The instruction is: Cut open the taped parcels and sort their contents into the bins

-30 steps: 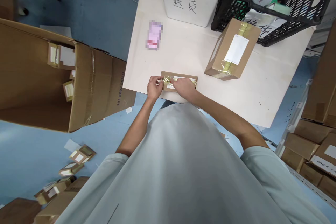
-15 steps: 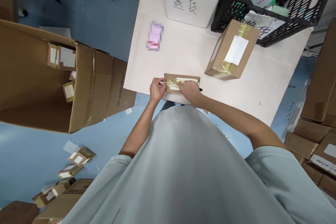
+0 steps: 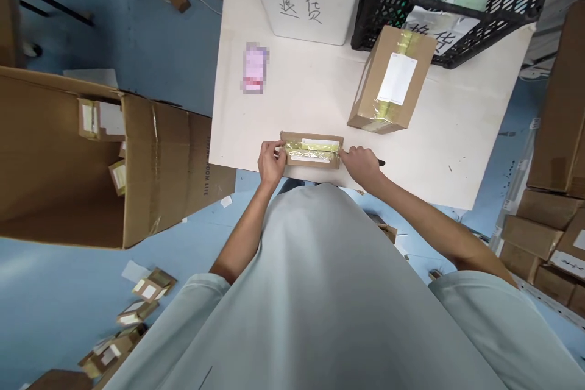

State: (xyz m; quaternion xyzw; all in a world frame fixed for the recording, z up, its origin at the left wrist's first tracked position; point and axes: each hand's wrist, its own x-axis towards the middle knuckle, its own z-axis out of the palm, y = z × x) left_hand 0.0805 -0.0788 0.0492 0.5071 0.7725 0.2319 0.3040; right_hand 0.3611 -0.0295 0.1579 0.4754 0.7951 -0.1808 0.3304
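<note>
A small flat cardboard parcel (image 3: pixel 311 149) with yellowish tape along its top lies near the front edge of the white table (image 3: pixel 301 91). My left hand (image 3: pixel 271 161) grips its left end with curled fingers. At the parcel's right end my right hand (image 3: pixel 361 163) is closed round a thin dark tool (image 3: pixel 380 163), whose tip sticks out to the right. What the tool is I cannot make out.
A larger taped box (image 3: pixel 388 82) with a white label stands behind. A white bin (image 3: pixel 306 6) and a black crate (image 3: pixel 452 0) hold packages at the back. A big open carton (image 3: pixel 91 158) sits on the floor at left; stacked boxes (image 3: pixel 548 213) at right.
My right hand has slid from the middle of the parcel's top to its right end, uncovering the taped seam. The left hand stays on the left end. The view shifted slightly.
</note>
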